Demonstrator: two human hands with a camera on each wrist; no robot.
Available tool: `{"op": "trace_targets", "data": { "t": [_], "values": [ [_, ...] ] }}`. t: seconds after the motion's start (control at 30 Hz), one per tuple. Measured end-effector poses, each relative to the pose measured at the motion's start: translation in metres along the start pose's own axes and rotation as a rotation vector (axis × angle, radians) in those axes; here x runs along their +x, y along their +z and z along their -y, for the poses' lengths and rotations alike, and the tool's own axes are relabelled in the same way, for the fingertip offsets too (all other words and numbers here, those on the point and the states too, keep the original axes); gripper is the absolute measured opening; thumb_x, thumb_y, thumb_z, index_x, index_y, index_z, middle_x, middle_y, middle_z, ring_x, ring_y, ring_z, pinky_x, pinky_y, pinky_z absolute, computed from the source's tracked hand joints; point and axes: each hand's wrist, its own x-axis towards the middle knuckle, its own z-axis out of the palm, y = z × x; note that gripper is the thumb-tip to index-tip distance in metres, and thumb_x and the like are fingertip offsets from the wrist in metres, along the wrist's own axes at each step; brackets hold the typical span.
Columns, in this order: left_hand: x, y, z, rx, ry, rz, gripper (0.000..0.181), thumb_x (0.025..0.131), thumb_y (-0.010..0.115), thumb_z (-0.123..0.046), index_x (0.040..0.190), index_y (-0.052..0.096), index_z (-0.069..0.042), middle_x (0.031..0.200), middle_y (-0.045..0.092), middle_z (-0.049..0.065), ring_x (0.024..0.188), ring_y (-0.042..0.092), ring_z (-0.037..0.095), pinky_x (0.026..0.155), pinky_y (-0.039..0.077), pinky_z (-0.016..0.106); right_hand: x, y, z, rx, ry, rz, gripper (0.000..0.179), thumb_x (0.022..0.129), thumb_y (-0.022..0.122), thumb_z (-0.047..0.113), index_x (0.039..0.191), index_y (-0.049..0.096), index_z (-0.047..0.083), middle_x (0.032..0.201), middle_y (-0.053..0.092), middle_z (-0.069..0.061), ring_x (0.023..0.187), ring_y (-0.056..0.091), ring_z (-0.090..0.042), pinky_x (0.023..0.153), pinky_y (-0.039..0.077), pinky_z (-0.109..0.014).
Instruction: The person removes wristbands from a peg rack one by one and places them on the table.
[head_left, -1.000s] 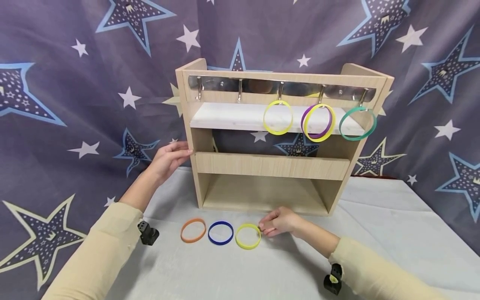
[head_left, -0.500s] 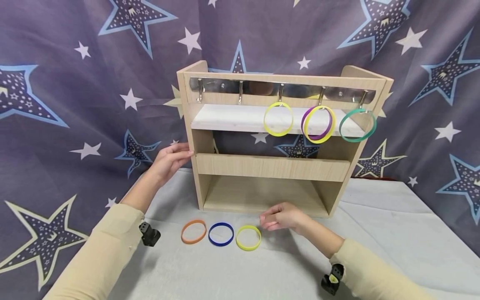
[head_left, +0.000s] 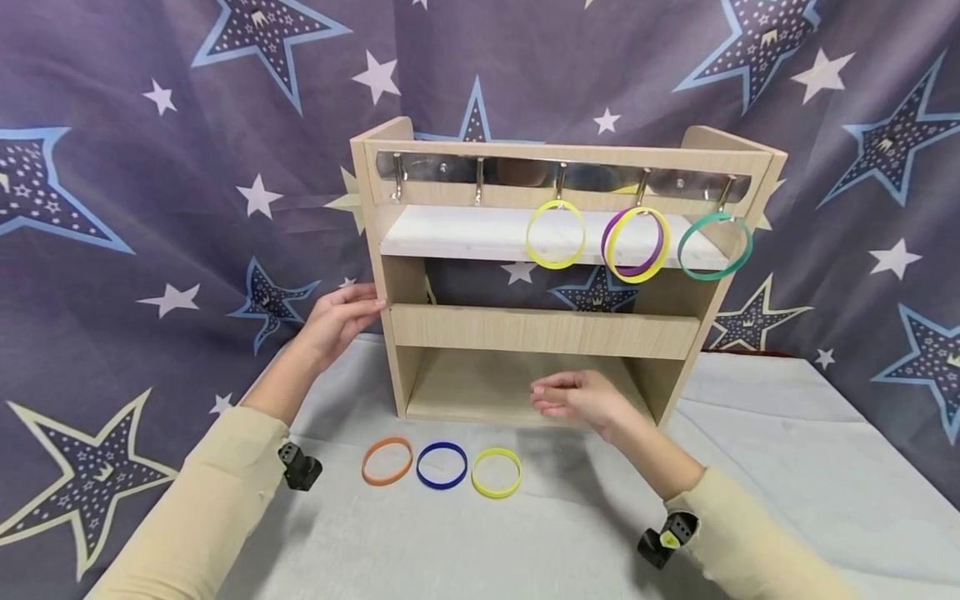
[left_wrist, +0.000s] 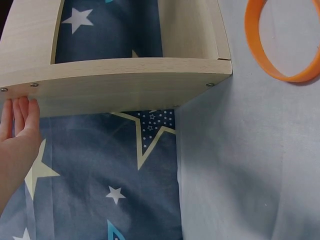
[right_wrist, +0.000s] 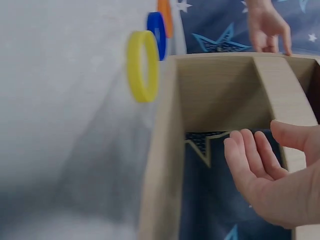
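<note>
My left hand (head_left: pixel 337 321) rests its fairly straight fingertips against the outer left side of the wooden shelf (head_left: pixel 525 329); the left wrist view shows the fingers (left_wrist: pixel 20 115) touching the panel. In front of the shelf's lower compartment, my right hand (head_left: pixel 581 398) is raised in the air with relaxed fingers and nothing in them. On the table lie three wristbands in a row: an orange wristband (head_left: pixel 365 469), a blue wristband (head_left: pixel 442 486) and a yellow wristband (head_left: pixel 497 494). The yellow one is nearest to my right hand, and apart from it.
A metal hook rail (head_left: pixel 517 175) runs along the shelf's top. From its hooks hang a yellow wristband (head_left: pixel 530 250), a purple and yellow pair (head_left: pixel 613 265), and a green wristband (head_left: pixel 681 250). The two left hooks bear nothing. A starry curtain (head_left: pixel 187 242) stands behind.
My right hand has risen from beside the yellow wristband on the table, up and slightly right, to before the lower compartment. The left hand and the wristbands stay in place.
</note>
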Motion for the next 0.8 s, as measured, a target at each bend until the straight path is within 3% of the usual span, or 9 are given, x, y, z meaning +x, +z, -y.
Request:
{"op": "trace_targets", "data": {
  "t": [0.1,0.37,0.6,0.8],
  "values": [
    [0.001,0.001,0.000,0.002,0.000,-0.004,0.056,0.094,0.050,0.002,0.142,0.025,0.016,0.104,0.057,-0.005,0.094,0.062,-0.001,0.087,0.051,0.009,-0.002,-0.004,0.009,0.020,-0.038,-0.013,0.038,0.093,0.060,0.007,0.125,0.055,-0.013,0.104,0.073,-0.012,0.088,0.070,-0.009,0.084,0.060,-0.025],
    [0.000,0.002,-0.002,-0.005,0.000,-0.003,0.058,0.094,0.051,0.001,0.143,0.024,0.017,0.102,0.058,-0.006,0.093,0.062,-0.001,0.087,0.051,0.009,-0.004,-0.013,0.027,0.068,-0.124,-0.030,0.043,0.093,0.062,0.011,0.127,0.052,-0.013,0.100,0.072,-0.005,0.091,0.069,-0.008,0.089,0.058,-0.024],
    [-0.001,0.001,-0.002,-0.021,0.001,-0.001,0.057,0.094,0.051,0.001,0.142,0.024,0.017,0.104,0.057,-0.006,0.093,0.062,-0.001,0.088,0.051,0.009,0.005,-0.024,0.020,0.227,-0.324,-0.018,0.046,0.085,0.074,0.018,0.119,0.061,-0.009,0.104,0.073,-0.008,0.095,0.070,-0.015,0.091,0.058,-0.029],
    [-0.001,0.001,-0.001,-0.028,0.003,-0.005,0.055,0.094,0.050,0.002,0.141,0.026,0.016,0.106,0.056,-0.004,0.094,0.063,-0.001,0.089,0.051,0.009,-0.011,-0.010,0.043,0.265,-0.377,-0.148,0.047,0.090,0.066,0.010,0.125,0.051,-0.017,0.096,0.074,0.001,0.094,0.071,-0.012,0.093,0.056,-0.028]
  ]
}}
